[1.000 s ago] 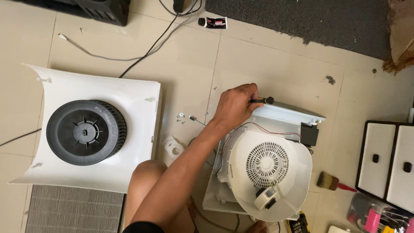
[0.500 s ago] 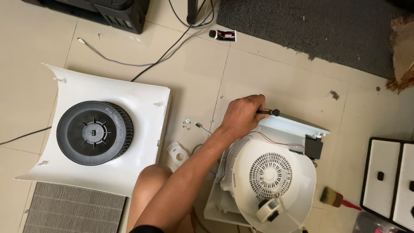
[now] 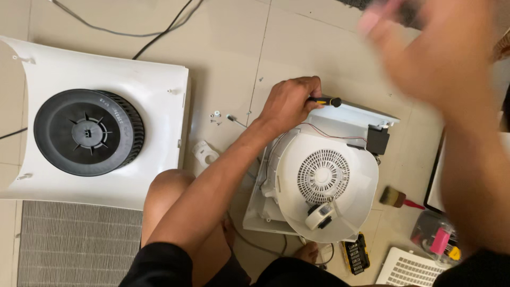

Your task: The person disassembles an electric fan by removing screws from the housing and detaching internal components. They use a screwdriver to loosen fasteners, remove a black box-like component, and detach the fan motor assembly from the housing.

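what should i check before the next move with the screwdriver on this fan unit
1. Left hand gripping the screwdriver: ok.
2. Screwdriver tip seated in a screw: cannot tell, hidden behind the white fan housing.
3. Right hand steadying the housing: not ok, raised and blurred, off the unit.
4. Red wire away from the tool: ok.
5. Loose screws together on the floor: ok.
6. Brush apart from the housing: ok.
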